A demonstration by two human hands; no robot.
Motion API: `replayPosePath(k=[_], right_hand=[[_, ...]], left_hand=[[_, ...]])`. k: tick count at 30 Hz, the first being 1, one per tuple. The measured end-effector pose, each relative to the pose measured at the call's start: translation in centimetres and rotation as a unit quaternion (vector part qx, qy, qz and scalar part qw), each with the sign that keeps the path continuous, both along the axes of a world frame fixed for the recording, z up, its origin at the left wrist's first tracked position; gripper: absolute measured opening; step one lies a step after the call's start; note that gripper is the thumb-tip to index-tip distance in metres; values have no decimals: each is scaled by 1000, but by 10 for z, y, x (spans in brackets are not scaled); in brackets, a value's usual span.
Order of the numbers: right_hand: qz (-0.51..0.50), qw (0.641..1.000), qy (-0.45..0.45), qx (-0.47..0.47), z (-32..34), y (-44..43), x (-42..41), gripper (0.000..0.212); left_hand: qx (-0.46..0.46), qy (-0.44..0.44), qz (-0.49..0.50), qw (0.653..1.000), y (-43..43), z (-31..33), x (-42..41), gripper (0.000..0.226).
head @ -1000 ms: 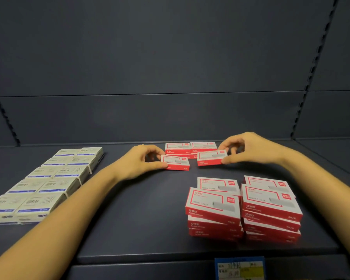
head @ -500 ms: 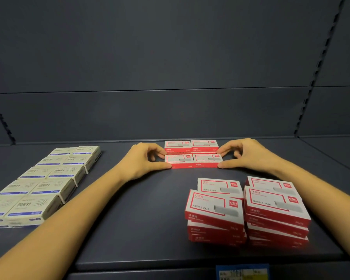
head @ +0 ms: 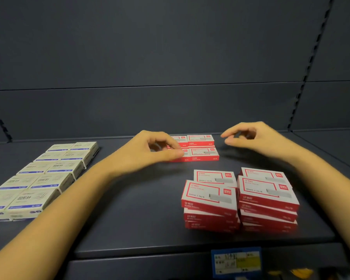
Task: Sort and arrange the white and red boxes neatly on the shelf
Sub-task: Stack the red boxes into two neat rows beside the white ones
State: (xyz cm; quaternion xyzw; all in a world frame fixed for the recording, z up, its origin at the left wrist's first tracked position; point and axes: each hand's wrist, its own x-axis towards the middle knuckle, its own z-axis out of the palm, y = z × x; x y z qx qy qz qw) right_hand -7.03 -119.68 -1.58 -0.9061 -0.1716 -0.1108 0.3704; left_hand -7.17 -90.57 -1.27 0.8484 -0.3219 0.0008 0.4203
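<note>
— While both hands hover over the dark shelf (head: 146, 223), where do the red boxes sit?

— Four red boxes (head: 202, 147) lie flat near the back panel, two by two with edges touching. More red ones stand nearer the front edge in loose stacks (head: 238, 201), the upper boxes skewed.

— What is the left hand doing?

— The left hand (head: 156, 152) is at the left edge of the four-box block, covering part of it, with fingers and thumb curled toward each other. I cannot tell whether the thumb tip touches the front-left box or whether anything is pinched.

— And the right hand?

— The right hand (head: 249, 138) is raised just right of the block, apart from it, fingers curved loosely and holding nothing.

— The white boxes?

— The white boxes (head: 42, 178) form a double row on the left side of the shelf, running from the front edge toward the back, sides touching. A blue and yellow price label (head: 236, 261) hangs on the shelf's front lip.
</note>
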Motion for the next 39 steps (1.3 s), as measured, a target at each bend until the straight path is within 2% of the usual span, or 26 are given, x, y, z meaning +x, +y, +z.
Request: replayPosePath(k=[3, 8, 16, 20, 25, 31, 36, 39], right_hand=[[33, 999, -4, 2, 18, -6, -25, 28], [82, 994, -4, -73, 35, -14, -72, 26], [80, 980, 8, -182, 30, -26, -112, 50], [64, 977, 14, -205, 27, -27, -120, 58], [44, 966, 16, -254, 24, -27, -121, 64], [61, 959, 2, -278, 29, -25, -113, 55], [82, 971, 12, -225, 41, -17, -90, 40], [66, 980, 27, -185, 40, -7, -70, 41]], left_hand=[[24, 28, -111, 993, 1, 10, -21, 27], [50, 48, -174, 982, 2, 9, -34, 38], [51, 17, -180, 982, -1, 3, -38, 35], [48, 0, -179, 983, -2, 3, -38, 33], [17, -44, -142, 989, 0, 3, -34, 28], [-28, -60, -32, 997, 12, 7, -16, 29], [-28, -73, 69, 995, 22, 1, 8, 19], [-4, -77, 94, 993, 24, -8, 21, 20]])
